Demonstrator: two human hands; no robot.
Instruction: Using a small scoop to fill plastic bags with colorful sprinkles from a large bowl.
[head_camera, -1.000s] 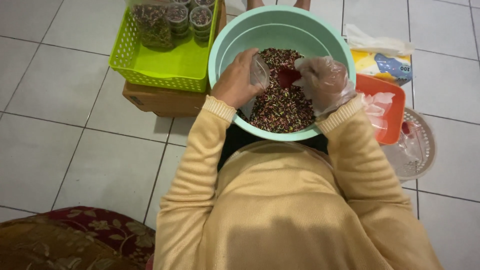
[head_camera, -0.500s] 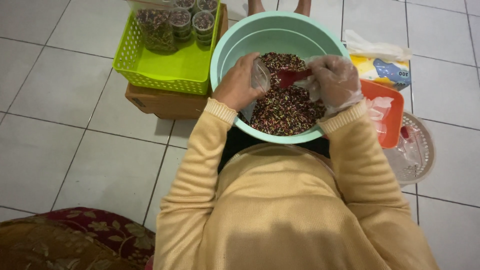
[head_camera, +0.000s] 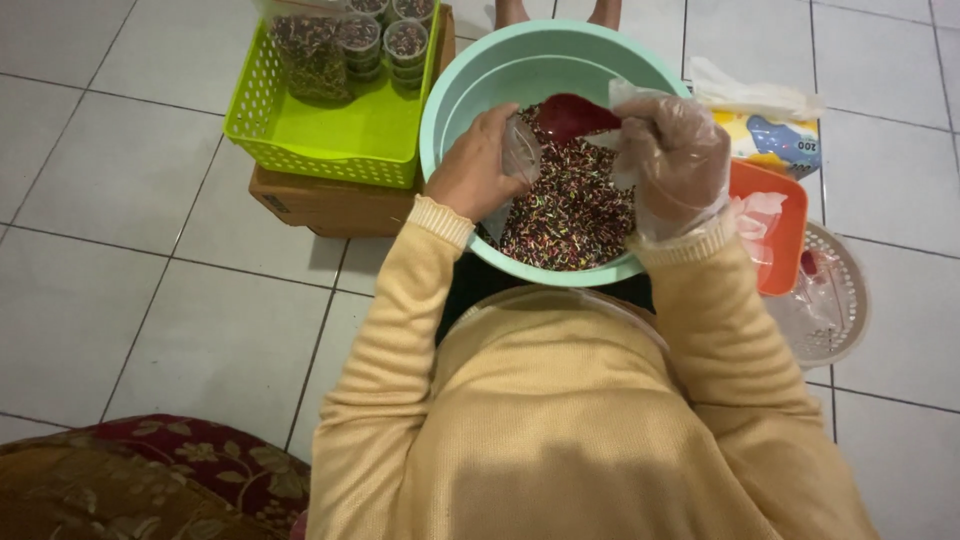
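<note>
Sprinkles, multicoloured, heaped in teal basin, just below both hands. Left hand bare, closed around small clear plastic container, held over the sprinkles. Right hand, gloved in clear plastic, gripping red scoop, scoop tip just beside the container. Beyond left hand: lime green basket holding filled cups.

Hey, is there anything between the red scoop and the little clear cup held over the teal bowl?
Nothing visible. The right hand, in a clear glove, holds the red scoop with its tip right beside the small clear cup in the left hand. Only the sprinkles in the teal bowl lie below them.
</note>
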